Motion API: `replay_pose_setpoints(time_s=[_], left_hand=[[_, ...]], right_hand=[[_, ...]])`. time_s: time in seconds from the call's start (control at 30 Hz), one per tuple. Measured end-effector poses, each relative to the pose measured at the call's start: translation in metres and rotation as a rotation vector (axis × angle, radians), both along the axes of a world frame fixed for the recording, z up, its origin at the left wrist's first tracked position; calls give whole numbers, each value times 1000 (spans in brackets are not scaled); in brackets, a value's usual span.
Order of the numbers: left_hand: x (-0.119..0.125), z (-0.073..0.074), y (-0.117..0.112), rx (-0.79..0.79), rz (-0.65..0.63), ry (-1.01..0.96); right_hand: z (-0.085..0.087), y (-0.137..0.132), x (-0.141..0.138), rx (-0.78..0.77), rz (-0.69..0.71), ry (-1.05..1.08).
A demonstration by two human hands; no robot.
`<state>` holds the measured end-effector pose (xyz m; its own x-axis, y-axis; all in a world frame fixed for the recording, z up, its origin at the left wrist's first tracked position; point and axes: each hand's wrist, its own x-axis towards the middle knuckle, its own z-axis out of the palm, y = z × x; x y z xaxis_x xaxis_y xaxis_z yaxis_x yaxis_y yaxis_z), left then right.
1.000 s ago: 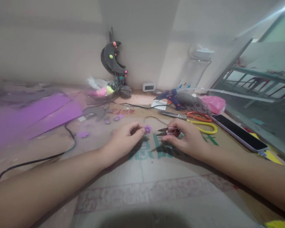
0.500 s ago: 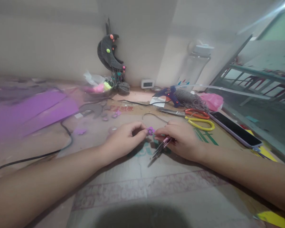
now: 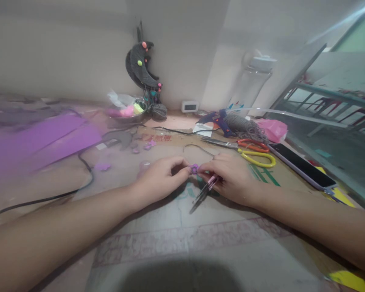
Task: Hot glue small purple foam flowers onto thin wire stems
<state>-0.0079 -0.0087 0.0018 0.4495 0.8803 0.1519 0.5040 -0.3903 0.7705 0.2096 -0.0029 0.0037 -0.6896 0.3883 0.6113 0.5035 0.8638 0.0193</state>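
Between the fingertips of both hands is a small purple flower [image 3: 194,169], with an open, ring-like shape at its middle. My left hand [image 3: 167,174] pinches its left edge with thumb and forefinger. On the other side, the fingertips of my right hand [image 3: 228,176] touch the flower's right edge. A slim pointed metal tool with a pink handle [image 3: 204,192] is tucked in my right hand, its tips angled down toward me. Its handle end is hidden by the fingers. More small purple flowers [image 3: 149,145] lie beyond my left hand.
Beyond my right hand lie orange-and-yellow scissors [image 3: 252,152], a phone [image 3: 302,166], a blue glue gun [image 3: 220,121] and grey yarn [image 3: 243,127]. A clear bottle [image 3: 251,87] stands behind. Purple sheets [image 3: 57,138] and a black cable [image 3: 48,199] are at left. A dark crescent ornament [image 3: 140,67] stands at the wall.
The flower has turned slightly between my fingertips and sits a touch further right. Both hands keep their hold, and the pointed tool stays in my right hand.
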Motion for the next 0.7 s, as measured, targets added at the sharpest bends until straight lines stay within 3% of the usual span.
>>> replay_pose_setpoints(time_s=[0.4, 0.57, 0.7], left_hand=[[1, 2, -1, 44, -49, 40], [1, 0, 0, 38, -46, 9], [1, -2, 0, 22, -4, -32]], right_hand=[[1, -2, 0, -120, -64, 1], [2, -2, -1, -376, -133, 80], [6, 0, -3, -643, -163, 299]])
